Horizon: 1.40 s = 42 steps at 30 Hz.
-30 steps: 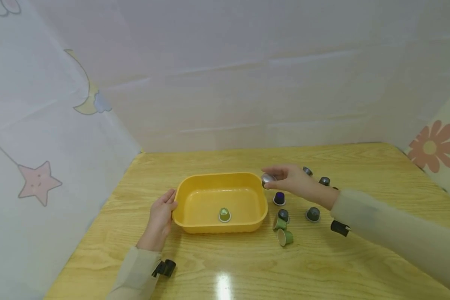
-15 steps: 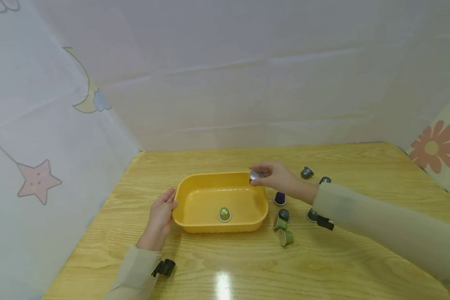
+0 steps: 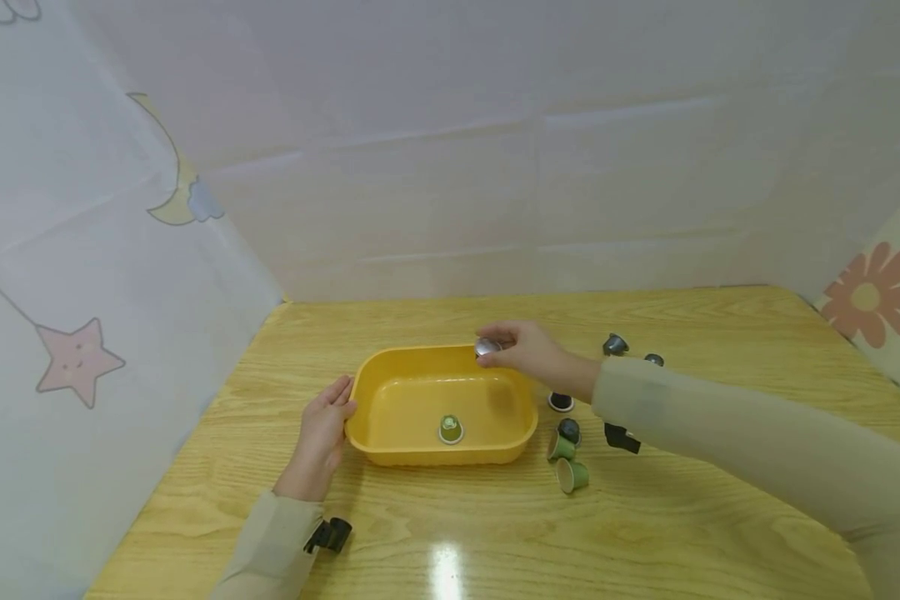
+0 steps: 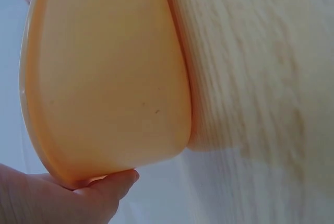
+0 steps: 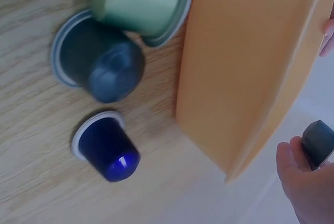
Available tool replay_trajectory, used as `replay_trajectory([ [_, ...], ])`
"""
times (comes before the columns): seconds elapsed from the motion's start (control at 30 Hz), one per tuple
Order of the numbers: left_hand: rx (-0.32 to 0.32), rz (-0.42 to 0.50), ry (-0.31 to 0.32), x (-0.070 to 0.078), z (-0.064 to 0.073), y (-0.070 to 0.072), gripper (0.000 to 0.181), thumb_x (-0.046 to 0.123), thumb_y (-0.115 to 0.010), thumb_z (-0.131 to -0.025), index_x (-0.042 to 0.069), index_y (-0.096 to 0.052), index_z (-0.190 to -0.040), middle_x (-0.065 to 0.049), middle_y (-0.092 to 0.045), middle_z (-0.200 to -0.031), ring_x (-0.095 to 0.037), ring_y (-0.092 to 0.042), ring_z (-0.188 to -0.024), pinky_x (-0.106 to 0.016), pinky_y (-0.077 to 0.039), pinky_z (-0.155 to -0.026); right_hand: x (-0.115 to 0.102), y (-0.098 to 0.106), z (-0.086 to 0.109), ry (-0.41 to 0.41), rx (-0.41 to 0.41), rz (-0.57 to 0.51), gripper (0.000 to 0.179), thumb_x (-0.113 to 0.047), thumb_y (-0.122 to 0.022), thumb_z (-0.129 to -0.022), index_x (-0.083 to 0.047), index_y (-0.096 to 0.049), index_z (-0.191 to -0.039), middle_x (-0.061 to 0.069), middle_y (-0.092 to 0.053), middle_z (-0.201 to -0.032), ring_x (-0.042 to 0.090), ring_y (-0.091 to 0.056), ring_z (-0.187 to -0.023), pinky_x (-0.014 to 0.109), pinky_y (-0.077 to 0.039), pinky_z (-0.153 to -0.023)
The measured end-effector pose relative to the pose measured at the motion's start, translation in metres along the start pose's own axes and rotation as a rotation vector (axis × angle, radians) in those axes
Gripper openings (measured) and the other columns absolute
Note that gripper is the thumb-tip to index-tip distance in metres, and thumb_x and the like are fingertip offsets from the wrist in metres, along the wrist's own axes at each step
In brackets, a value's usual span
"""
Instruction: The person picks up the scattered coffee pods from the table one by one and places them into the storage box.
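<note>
A yellow plastic basin [image 3: 438,457] stands on the wooden table, with one green coffee capsule [image 3: 450,428] inside near its front wall. My left hand [image 3: 321,429] grips the basin's left rim; in the left wrist view the thumb [image 4: 117,185] lies against the outer wall. Over the basin's far right part, my right hand [image 3: 528,354] pinches a dark coffee capsule [image 5: 317,143] between thumb and fingers, its silvery lid showing in the head view. The held capsule is above the rim's height.
Right of the basin lie two green capsules [image 3: 572,476], a dark grey capsule [image 5: 99,59] and a dark blue capsule [image 5: 109,145]. Farther back are more dark capsules [image 3: 615,344], partly behind the right sleeve [image 3: 690,408]. A patterned cloth [image 3: 450,167] hangs behind the table.
My right hand has moved left with the dark capsule, from beside the basin's right rim to over its inside. The left hand and basin have stayed put.
</note>
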<state>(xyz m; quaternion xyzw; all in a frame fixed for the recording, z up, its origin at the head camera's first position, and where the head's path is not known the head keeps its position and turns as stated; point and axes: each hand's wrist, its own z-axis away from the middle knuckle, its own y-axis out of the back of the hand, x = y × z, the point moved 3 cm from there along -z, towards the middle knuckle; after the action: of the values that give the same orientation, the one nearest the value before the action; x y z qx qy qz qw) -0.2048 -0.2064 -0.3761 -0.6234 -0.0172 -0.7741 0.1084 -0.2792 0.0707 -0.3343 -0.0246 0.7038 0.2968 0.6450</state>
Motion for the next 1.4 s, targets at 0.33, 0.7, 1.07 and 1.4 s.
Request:
replay_trajectory([
  [0.33, 0.002, 0.013, -0.01, 0.001, 0.0, 0.0, 0.054, -0.01, -0.031, -0.1, -0.008, -0.014, -0.151, -0.021, -0.016, -0.158, -0.029, -0.016, -0.145, -0.039, -0.022, -0.117, -0.015, -0.015, -0.007, -0.021, -0.018, -0.047, 0.05, -0.005, -0.069, -0.09, 0.006, -0.052, -0.135, 0.022, -0.055, -0.134, 0.033, -0.053, -0.122, 0.038, -0.049, -0.098],
  [0.7, 0.006, 0.012, -0.009, 0.0, 0.001, 0.004, 0.054, -0.009, -0.032, -0.101, -0.007, -0.013, -0.152, -0.021, -0.016, -0.158, -0.029, -0.016, -0.145, -0.038, -0.022, -0.116, -0.019, -0.034, -0.014, -0.034, 0.009, -0.117, 0.049, 0.0, -0.071, -0.087, 0.008, -0.053, -0.132, 0.023, -0.057, -0.131, 0.034, -0.053, -0.121, 0.037, -0.05, -0.098],
  [1.07, 0.008, 0.013, 0.0, 0.0, 0.0, 0.007, 0.055, -0.009, -0.031, -0.101, -0.005, -0.014, -0.152, -0.02, -0.016, -0.158, -0.028, -0.016, -0.145, -0.038, -0.022, -0.116, -0.024, -0.062, -0.025, -0.039, -0.03, -0.158, 0.049, 0.004, -0.067, -0.088, 0.008, -0.051, -0.134, 0.023, -0.055, -0.133, 0.033, -0.053, -0.122, 0.035, -0.051, -0.097],
  [1.4, -0.014, 0.01, -0.015, 0.0, -0.003, 0.001, 0.055, -0.01, -0.032, -0.1, -0.007, -0.013, -0.152, -0.022, -0.016, -0.158, -0.03, -0.016, -0.145, -0.04, -0.021, -0.117, -0.031, -0.069, -0.031, -0.048, -0.033, -0.175, 0.049, 0.005, -0.068, -0.087, 0.007, -0.052, -0.133, 0.021, -0.056, -0.131, 0.032, -0.054, -0.121, 0.035, -0.049, -0.098],
])
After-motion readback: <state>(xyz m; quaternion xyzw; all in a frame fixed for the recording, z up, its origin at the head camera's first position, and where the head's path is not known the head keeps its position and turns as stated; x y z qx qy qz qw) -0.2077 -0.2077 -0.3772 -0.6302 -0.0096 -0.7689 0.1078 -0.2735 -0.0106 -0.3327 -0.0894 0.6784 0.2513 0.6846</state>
